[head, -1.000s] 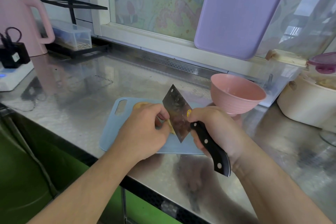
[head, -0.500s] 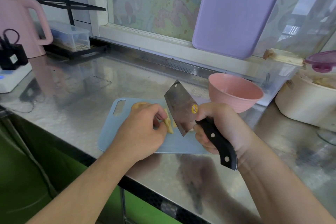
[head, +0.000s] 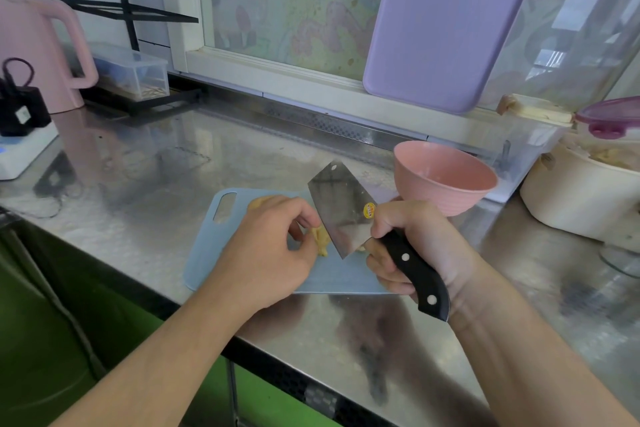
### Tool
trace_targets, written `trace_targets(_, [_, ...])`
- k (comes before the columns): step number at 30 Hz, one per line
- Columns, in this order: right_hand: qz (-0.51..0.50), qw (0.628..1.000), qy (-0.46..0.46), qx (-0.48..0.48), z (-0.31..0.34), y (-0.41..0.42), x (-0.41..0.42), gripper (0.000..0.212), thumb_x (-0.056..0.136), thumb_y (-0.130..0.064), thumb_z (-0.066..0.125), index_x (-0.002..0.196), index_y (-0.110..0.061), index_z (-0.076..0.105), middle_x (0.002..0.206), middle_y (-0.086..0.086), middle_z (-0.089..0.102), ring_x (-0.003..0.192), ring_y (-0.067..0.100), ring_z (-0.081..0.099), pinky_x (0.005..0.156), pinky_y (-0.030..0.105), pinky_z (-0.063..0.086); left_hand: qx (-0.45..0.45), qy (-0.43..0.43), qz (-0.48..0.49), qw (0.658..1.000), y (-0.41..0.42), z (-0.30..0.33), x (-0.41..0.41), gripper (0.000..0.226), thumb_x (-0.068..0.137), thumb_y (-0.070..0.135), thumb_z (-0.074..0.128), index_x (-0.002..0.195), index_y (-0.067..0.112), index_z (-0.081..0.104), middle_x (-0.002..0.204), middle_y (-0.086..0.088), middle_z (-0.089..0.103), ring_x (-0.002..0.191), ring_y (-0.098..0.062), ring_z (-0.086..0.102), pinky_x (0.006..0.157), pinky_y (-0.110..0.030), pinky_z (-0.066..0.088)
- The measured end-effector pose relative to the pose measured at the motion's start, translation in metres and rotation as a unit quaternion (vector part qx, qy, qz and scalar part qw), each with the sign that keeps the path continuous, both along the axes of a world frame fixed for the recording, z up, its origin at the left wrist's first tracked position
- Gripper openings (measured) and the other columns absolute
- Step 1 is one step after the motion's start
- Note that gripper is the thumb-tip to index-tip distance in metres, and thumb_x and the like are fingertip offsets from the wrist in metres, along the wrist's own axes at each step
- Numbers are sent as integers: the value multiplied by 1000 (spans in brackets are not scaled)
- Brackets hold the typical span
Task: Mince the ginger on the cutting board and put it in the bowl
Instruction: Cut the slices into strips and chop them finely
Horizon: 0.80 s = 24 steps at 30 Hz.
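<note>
Now the cleaver [head: 341, 210], gripped by the right hand [head: 412, 250], is lifted off the ginger [head: 320, 241] on the cutting board [head: 225, 236] at mid-frame, while the left hand [head: 273, 253] pinches it, so mincing continues and the bowl [head: 446, 180] waits.

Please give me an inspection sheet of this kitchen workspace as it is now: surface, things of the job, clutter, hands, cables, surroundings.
Surface: steel counter, reflective; blue cutting board near its front edge.
Job's things: ginger on the board, partly sliced; cleaver tilted above it; pink bowl behind the board, looks empty.
Clutter: pink kettle, clear box, white pot with purple lid.
Hands: left hand holds the ginger; right hand grips the cleaver's black handle.
Cables: black plug and cord on a white power strip, far left.
Surroundings: window with patterned film; purple board leaning against it.
</note>
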State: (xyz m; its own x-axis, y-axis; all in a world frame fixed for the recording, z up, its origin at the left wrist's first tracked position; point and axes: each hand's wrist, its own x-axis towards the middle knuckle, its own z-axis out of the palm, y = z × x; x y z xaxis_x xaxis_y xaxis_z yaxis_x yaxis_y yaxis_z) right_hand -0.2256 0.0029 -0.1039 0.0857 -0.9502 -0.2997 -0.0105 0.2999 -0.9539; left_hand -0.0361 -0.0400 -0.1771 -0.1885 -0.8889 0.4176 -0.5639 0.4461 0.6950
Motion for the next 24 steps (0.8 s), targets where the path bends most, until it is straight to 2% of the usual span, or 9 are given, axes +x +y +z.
trace_targets(4, [-20, 999, -28, -6, 0, -1, -7, 22, 76, -7, 43, 61, -17, 29, 51, 8, 33, 36, 16, 22, 43, 21, 9, -5, -10, 5, 1000, -1, -2, -2, 16, 85, 34, 73, 88, 39, 59, 93, 22, 59, 100, -2, 55, 75, -23, 45])
trace_targets(7, [-42, 998, -46, -24, 3, -3, -13, 24, 76, -6, 42, 73, -19, 22, 50, 9, 32, 35, 16, 21, 40, 18, 11, -2, -27, 16, 1000, -1, -1, -3, 23, 83, 40, 75, 91, 39, 54, 97, 23, 56, 98, 0, 55, 78, -28, 51])
trace_targets(10, [-71, 994, -67, -40, 6, -5, -16, 24, 78, -5, 41, 61, -19, 31, 50, 8, 31, 34, 16, 21, 37, 17, 14, -8, -58, 20, 998, 0, 0, -4, 27, 85, 49, 72, 98, 40, 51, 104, 23, 52, 98, 0, 53, 81, -36, 54])
trace_targets(12, [-82, 994, -54, -49, 4, -5, -18, 30, 79, -4, 42, 52, -17, 36, 53, 8, 31, 35, 17, 23, 35, 17, 16, -8, -97, 23, 995, 1, 1, -6, 34, 85, 60, 68, 109, 44, 50, 111, 24, 47, 101, -1, 52, 82, -37, 55])
trace_targets(15, [-91, 994, -20, -54, -1, -6, -16, 28, 75, -5, 46, 50, -17, 38, 58, 11, 32, 38, 18, 24, 35, 18, 19, -5, -165, 27, 986, 0, 3, -12, 51, 86, 72, 61, 127, 44, 49, 120, 21, 43, 111, -5, 47, 82, -30, 47])
trace_targets(18, [-107, 992, 5, -60, -2, -6, -14, 20, 65, -10, 52, 49, -15, 40, 58, 12, 35, 39, 19, 26, 36, 19, 21, -7, -202, 40, 978, -3, 8, -20, 49, 90, 68, 59, 127, 36, 52, 119, 16, 47, 111, -9, 45, 81, -28, 40])
trace_targets(20, [-107, 992, 16, -64, -2, -7, -15, 18, 61, -11, 54, 49, -14, 41, 56, 11, 35, 39, 19, 27, 36, 19, 22, 10, -201, 48, 978, -5, 13, -24, 41, 93, 58, 60, 126, 36, 53, 118, 15, 49, 109, -10, 46, 81, -30, 45])
trace_targets(23, [-90, 993, 38, -72, -4, -6, -17, 25, 68, -8, 51, 46, -13, 41, 52, 9, 35, 37, 19, 27, 35, 19, 22, 30, -184, 49, 981, -6, 17, -26, 35, 94, 42, 59, 128, 35, 52, 121, 17, 51, 111, -10, 48, 83, -33, 49])
trace_targets(24, [-87, 992, 46, -82, -3, -6, -17, 20, 64, -9, 52, 48, -12, 42, 52, 9, 35, 38, 19, 27, 36, 20, 22, 31, -179, 47, 982, -5, 17, -26, 34, 94, 38, 59, 128, 35, 51, 122, 18, 52, 112, -10, 48, 84, -33, 49])
